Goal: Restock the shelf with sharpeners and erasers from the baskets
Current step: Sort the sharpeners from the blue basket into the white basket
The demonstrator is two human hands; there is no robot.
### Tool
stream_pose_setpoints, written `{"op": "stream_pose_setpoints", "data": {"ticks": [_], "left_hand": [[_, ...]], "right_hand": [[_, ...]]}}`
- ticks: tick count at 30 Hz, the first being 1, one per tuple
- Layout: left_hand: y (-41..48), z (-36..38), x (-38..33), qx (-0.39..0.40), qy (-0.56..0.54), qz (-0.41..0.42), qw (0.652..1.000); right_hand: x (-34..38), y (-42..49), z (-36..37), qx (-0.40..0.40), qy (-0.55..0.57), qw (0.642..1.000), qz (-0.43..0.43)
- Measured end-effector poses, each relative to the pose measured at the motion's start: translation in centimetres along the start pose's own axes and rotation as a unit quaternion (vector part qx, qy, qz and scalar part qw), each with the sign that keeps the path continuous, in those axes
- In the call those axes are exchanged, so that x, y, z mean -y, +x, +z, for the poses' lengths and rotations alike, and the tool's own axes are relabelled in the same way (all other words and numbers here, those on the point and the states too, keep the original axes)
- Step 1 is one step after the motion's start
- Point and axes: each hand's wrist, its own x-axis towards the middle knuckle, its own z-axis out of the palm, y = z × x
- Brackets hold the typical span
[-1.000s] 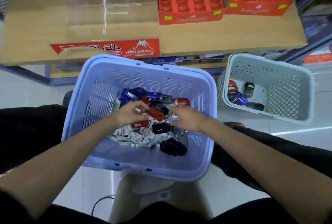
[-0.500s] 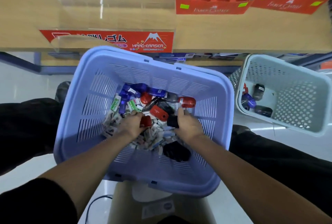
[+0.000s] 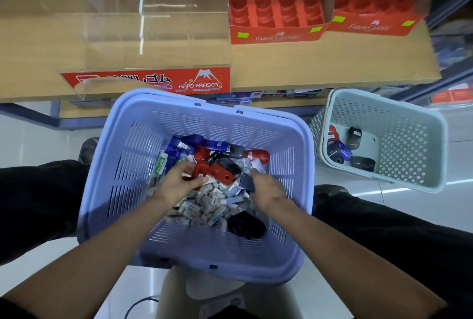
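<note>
Head view, looking down. A lilac basket (image 3: 225,249) is recorded at centre, with legs in black trousers (image 3: 38,198) on both sides of it; what it rests on cannot be told. A mixed heap is contained in it: small wrapped erasers (image 3: 207,203) toward the near side, blue sharpeners (image 3: 184,145) along the far side, and a black sharpener (image 3: 245,225) nearest the camera. Both hands are placed inside this basket, on the heap. The left hand (image 3: 176,183) is curled, and a red sharpener (image 3: 198,174) is pinched between its thumb and bent fingers. The right hand (image 3: 267,189) is closed round a dark piece (image 3: 247,181); only the upper end of the piece is exposed, and its kind cannot be told through the blur. The hands are near each other but apart, and a second red sharpener (image 3: 226,176) is seen lying between them. A grey-green basket (image 3: 409,144) is noted on the floor just beside the far right corner of the lilac one, with a few loose sharpeners (image 3: 340,151), red, blue and black, lying at its bottom. Beyond both baskets the wooden shelf (image 3: 332,65) is seen. On it a clear bin (image 3: 158,37) is fronted by a red label (image 3: 151,83) marked HARD ERASER, and two orange-red display boxes (image 3: 276,34) are set side by side to its right.
</note>
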Motion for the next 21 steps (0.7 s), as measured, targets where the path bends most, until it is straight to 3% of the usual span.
{"op": "stream_pose_setpoints", "data": {"ticks": [2, 5, 8, 11, 15, 18, 21], "left_hand": [[-0.5, 0.2, -2.7, -0.003, -0.009, 0.041, 0.999], [-1.0, 0.7, -7.5, 0.006, 0.000, 0.121, 0.993], [-1.5, 1.5, -12.5, 0.002, 0.030, 0.184, 0.983], [-1.9, 3.7, -17.6, 0.001, 0.026, 0.238, 0.971], [-1.0, 9.7, -24.0, 0.048, 0.074, 0.310, 0.947], [0.8, 15.6, -26.9, 0.083, 0.162, 0.350, 0.919], [3.3, 20.6, -27.5, 0.105, 0.336, 0.364, 0.862]], "right_hand": [[-0.2, -1.1, -2.5, -0.028, 0.122, 0.992, -0.005], [-0.5, -4.1, -7.2, -0.042, 0.347, 0.935, -0.056], [-2.3, -7.7, -11.6, -0.107, 0.439, 0.887, -0.093], [-7.7, -9.1, -14.7, -0.205, 0.471, 0.856, -0.052], [-17.5, -6.6, -15.4, -0.276, 0.505, 0.814, 0.080], [-22.6, -3.4, -13.9, -0.254, 0.460, 0.831, 0.182], [-25.0, -0.4, -11.9, -0.206, 0.427, 0.852, 0.222]]}}
